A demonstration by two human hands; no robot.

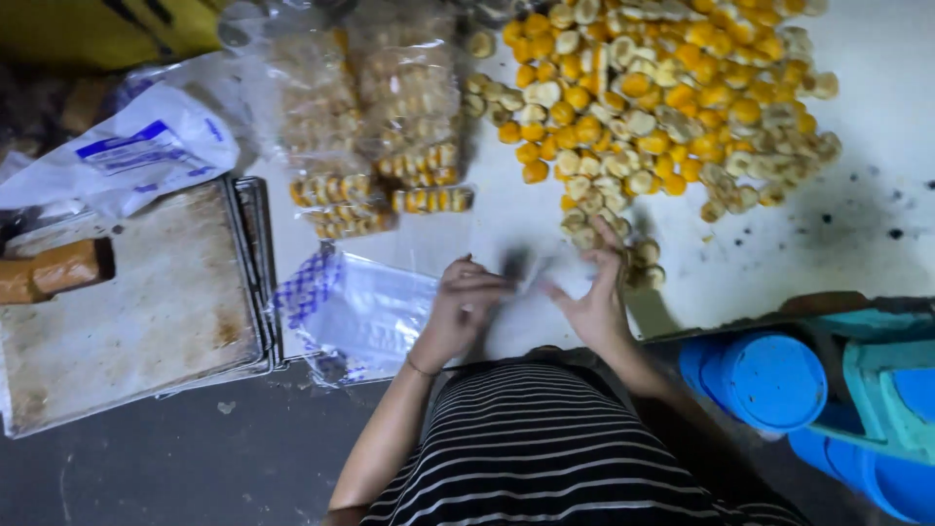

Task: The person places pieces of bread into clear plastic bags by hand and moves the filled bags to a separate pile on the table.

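Clear snack bags point(375, 107), blue-checked bags point(365, 312)

Both hands, left hand point(463, 297) and right hand point(596, 292), hold a clear bag point(545, 273) beside biscuits point(662, 97).

A heap of small biscuits point(662, 107) in orange-yellow and pale cream is spread at one o'clock on the white counter point(867, 224), which is flecked with black specks. Clear bags point(375, 127) at twelve o'clock are filled with the same yellow and cream pieces. A clear bag edged in blue-and-white check point(351, 307) is seen at the centre. A black shirt with thin white stripes point(545, 448) is worn at six o'clock. Bright blue tubs point(769, 380) are seen at four o'clock, a stained grey-brown tray point(127, 312) at nine o'clock.
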